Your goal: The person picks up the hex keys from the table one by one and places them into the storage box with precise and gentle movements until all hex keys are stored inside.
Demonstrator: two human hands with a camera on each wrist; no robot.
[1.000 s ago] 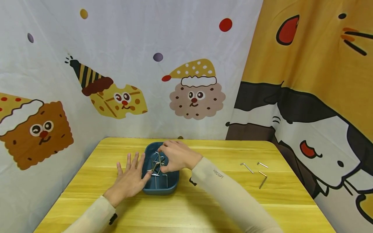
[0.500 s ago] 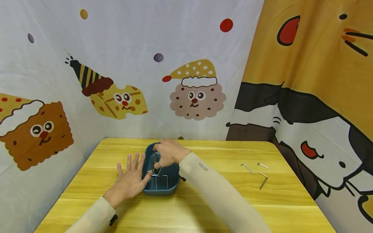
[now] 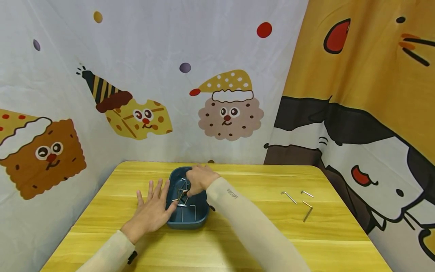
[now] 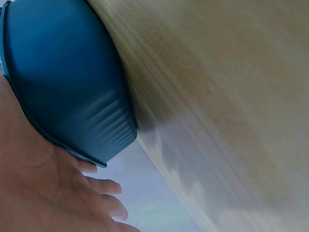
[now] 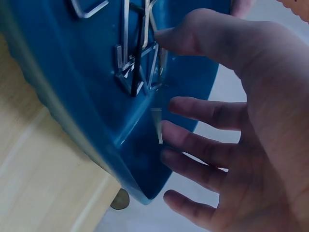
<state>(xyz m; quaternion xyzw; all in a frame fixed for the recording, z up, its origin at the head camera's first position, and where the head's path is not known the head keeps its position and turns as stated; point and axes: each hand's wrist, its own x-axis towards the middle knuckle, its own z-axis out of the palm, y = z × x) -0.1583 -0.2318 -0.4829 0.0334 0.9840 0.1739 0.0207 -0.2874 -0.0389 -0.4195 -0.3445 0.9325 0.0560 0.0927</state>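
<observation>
In the head view a blue plastic basket (image 3: 188,224) on the table holds several L-shaped metal hex keys (image 3: 182,206), some piled in a tangle. My left hand (image 3: 149,211) lies flat against its left side, fingers spread, thumb over the rim; the left wrist view shows the palm (image 4: 34,183) along the basket's outer wall (image 4: 67,72). My right hand (image 3: 201,179) reaches into the basket from the right. In the right wrist view its thumb (image 5: 193,38) is beside the heaped hex keys (image 5: 137,63), apart from the fingers (image 5: 207,113). A short blurred metal piece (image 5: 157,125) shows near the middle fingertip.
Three hex keys (image 3: 307,211) lie apart on the right of the yellow wood-grain table (image 3: 258,223). A printed cloth (image 3: 183,113) with cartoon figures hangs behind the table's back edge and down its sides.
My right hand first moved left over the basket with a hex key between thumb and finger, then shifted slightly right, thumb and fingers now parted. The left hand has stayed still.
</observation>
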